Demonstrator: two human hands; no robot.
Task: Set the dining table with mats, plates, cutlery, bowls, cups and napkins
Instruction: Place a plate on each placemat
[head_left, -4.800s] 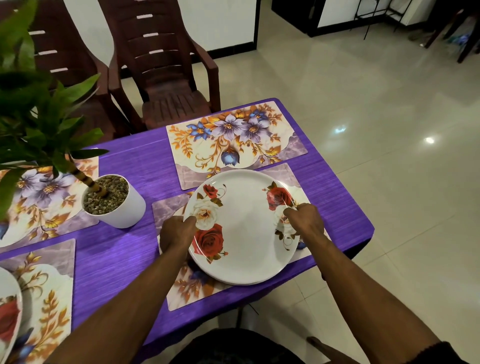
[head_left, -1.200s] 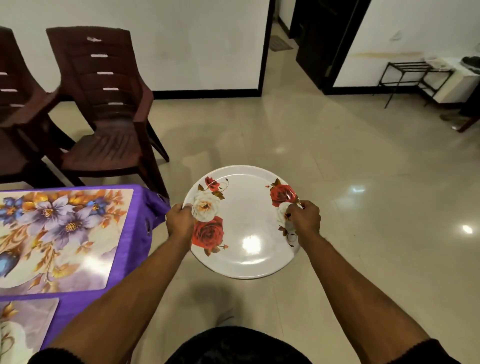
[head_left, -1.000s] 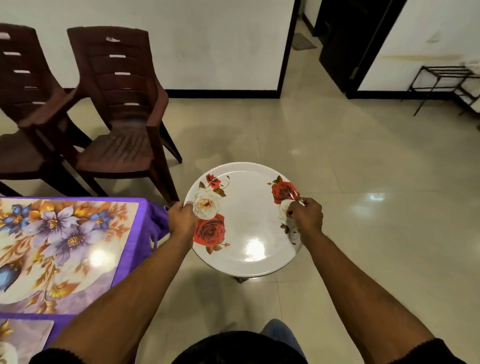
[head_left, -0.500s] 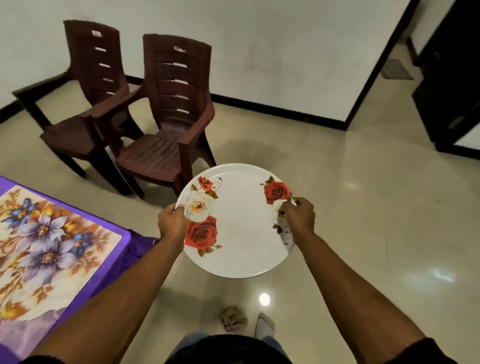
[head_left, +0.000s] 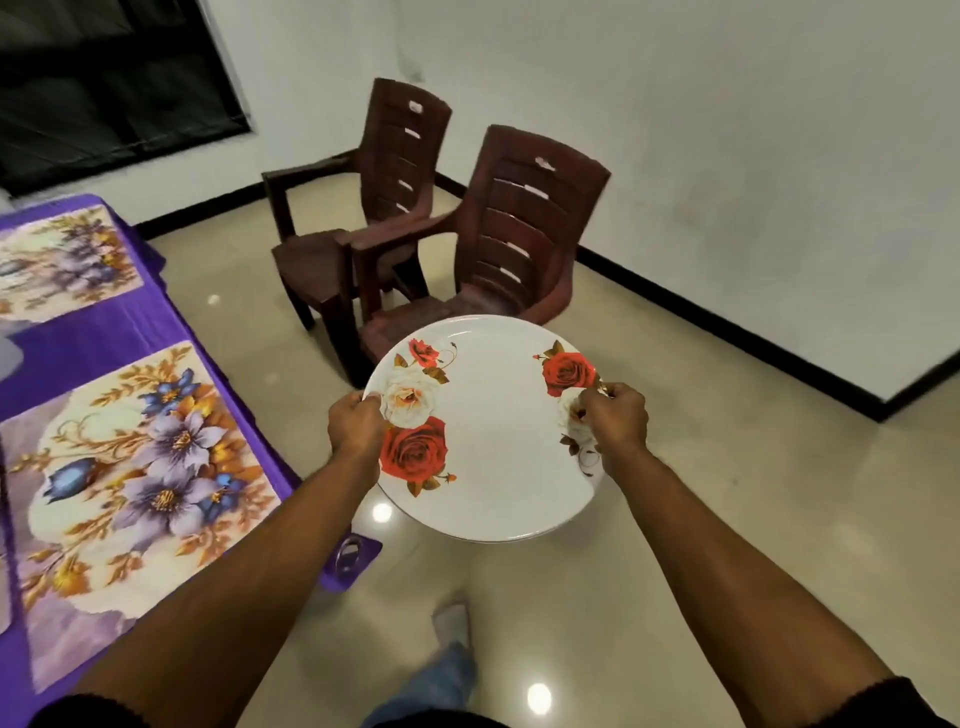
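A white plate (head_left: 493, 436) printed with red and white roses hangs level in the air over the floor, off the table's end. My left hand (head_left: 357, 426) grips its left rim and my right hand (head_left: 615, 421) grips its right rim, thumbs on top. To the left stands the table under a purple cloth (head_left: 78, 348). A floral mat (head_left: 135, 483) lies bare on its near part, and a second floral mat (head_left: 62, 260) lies farther back.
Two brown plastic chairs (head_left: 498, 249) stand side by side just beyond the plate, near the white wall. The glossy tiled floor (head_left: 727, 519) stretches right. A dark window (head_left: 104, 78) is at top left. My foot (head_left: 452, 623) shows below.
With the plate held in both hands, I have walked round the table's end. The view swung left: the table now lies along my left and the chairs sit straight ahead.
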